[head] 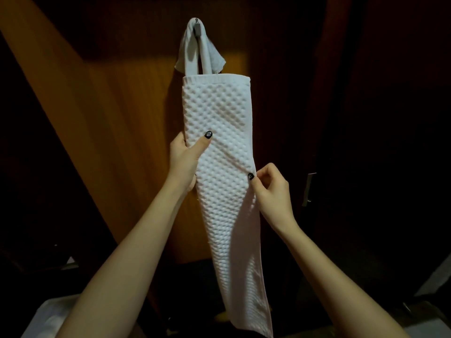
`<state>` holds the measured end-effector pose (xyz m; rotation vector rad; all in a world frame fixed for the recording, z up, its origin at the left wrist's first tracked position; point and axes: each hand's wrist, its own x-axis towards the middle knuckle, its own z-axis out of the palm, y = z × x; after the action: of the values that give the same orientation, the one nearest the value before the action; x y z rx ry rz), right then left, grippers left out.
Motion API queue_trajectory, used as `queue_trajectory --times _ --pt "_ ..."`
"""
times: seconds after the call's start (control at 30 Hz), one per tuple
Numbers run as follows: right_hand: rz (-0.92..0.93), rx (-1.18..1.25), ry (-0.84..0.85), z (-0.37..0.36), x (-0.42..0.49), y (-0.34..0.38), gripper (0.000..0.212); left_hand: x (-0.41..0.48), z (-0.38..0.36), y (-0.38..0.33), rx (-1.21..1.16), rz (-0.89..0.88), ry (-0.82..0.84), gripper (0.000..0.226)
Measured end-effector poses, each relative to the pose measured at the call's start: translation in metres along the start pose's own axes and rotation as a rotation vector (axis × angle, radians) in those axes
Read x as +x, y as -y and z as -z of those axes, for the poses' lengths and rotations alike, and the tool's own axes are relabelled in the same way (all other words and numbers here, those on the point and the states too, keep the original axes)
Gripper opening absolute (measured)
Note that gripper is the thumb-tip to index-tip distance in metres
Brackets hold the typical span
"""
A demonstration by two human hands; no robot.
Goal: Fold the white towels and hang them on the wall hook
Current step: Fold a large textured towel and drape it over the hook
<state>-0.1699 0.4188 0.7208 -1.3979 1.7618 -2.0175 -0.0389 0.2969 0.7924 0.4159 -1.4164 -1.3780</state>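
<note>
Head view: your left hand (183,156) and right hand (272,191) pinch the folded towel (219,113) by its edges; slacken either grip and it could unfold or drop.

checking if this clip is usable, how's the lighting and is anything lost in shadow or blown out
Head view: dim overall; the white dimpled folded towel is bright but keeps its texture; a warm patch lights the brown wooden wall panel; both sides go near-black; the wide-angle lens stretches the lower corners.
</note>
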Motion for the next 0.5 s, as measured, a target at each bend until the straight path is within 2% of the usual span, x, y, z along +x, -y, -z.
queue_trajectory --times 0.07,0.17,0.27,0.33,0.4,0.43,0.5 --pt "-0.081 0.122 0.021 0.001 0.006 -0.001 0.010 -0.002 -0.001 -0.005 -0.032 0.028 0.025 0.038" --pt "-0.187 0.278 0.085 0.005 0.011 0.000 0.018 -0.003 -0.003 -0.014 -0.069 0.032 0.054 0.038" --pt "-0.145 0.292 0.180 0.009 0.009 0.004 0.012 -0.001 -0.004 -0.022 -0.061 0.021 0.065 0.043" --pt "-0.108 0.234 0.176 0.009 0.013 0.003 0.013 -0.001 -0.005 -0.028 -0.058 0.039 0.082 0.035" --pt "-0.127 0.274 0.251 0.009 0.020 -0.001 0.014 -0.001 -0.005 -0.033 -0.067 0.065 0.100 0.022" --pt "-0.162 0.354 0.324 0.010 0.023 0.001 0.017 -0.001 -0.005 -0.036 -0.064 0.077 0.109 0.020" --pt "-0.201 0.445 0.441 0.010 0.025 0.005 0.036 0.000 -0.002 -0.039 -0.046 0.091 0.127 0.023"
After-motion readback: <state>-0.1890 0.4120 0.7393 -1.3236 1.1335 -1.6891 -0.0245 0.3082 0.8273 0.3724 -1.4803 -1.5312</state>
